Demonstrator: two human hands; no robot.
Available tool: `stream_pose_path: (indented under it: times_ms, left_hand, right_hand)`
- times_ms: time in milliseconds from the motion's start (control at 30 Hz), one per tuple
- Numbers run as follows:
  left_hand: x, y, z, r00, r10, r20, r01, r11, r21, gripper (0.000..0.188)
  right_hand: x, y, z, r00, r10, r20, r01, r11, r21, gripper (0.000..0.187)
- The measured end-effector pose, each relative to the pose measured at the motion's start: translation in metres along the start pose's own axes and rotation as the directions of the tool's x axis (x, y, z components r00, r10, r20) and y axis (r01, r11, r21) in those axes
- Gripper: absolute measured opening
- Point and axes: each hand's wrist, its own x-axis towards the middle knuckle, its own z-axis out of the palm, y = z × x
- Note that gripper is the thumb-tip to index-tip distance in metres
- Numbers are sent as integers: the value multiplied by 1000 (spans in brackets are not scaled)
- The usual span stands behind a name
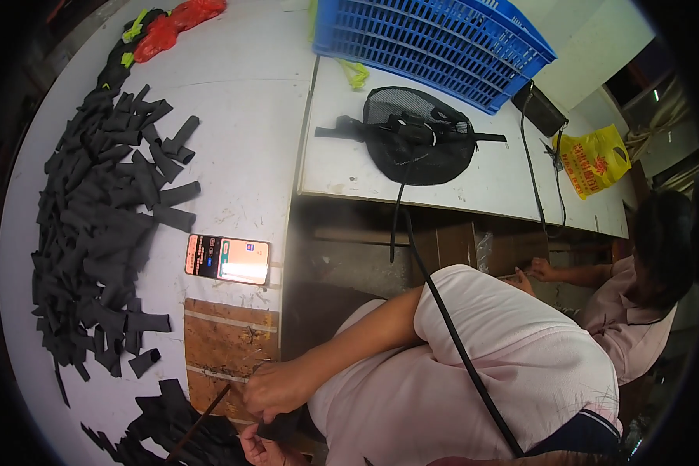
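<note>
My right hand (pixel 276 390) is closed, knuckles up, at the near edge of a worn brown board (pixel 229 342). What its fingers hold is hidden. Just below it, at the lower edge, my left hand (pixel 262 448) pinches a piece of black fabric (pixel 286 427), partly covered by the right hand. A thin brown stick (pixel 202 419) slants beside the hands across a small heap of black fabric pieces (pixel 163 419). Beyond the board lies a lit phone (pixel 227 259), screen up. A large pile of black fabric tubes (pixel 105 225) spreads along the left side of the white table (pixel 233 147).
A black mesh cap (pixel 419 136) with a cable lies on another white table. Behind it stand a blue crate (pixel 435 46) and a yellow plastic bag (pixel 594 159). Another person (pixel 629 287) sits at the right. A red bag (pixel 167 35) lies far left.
</note>
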Motion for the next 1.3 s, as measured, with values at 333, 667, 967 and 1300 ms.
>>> stream_pose_path:
  times_ms: [333,667,967,1300]
  left_hand:
    - [1,1,4,1000,-32,1,32,999,14,12]
    - [-10,4,-2,975,-125,-185,92,980,-176,7]
    - [-8,10,-4,950,-100,-296,60,988,-142,10]
    - [-3,21,19,958,4,-286,-21,998,-57,15]
  right_hand:
    - [-2,4,2,996,-91,2,91,987,-131,25]
    - [-7,1,-20,999,-54,7,54,978,-199,17]
    - [10,-10,-35,943,56,-328,-187,903,-386,13]
    - [19,-44,4,966,99,-240,-138,978,-154,31]
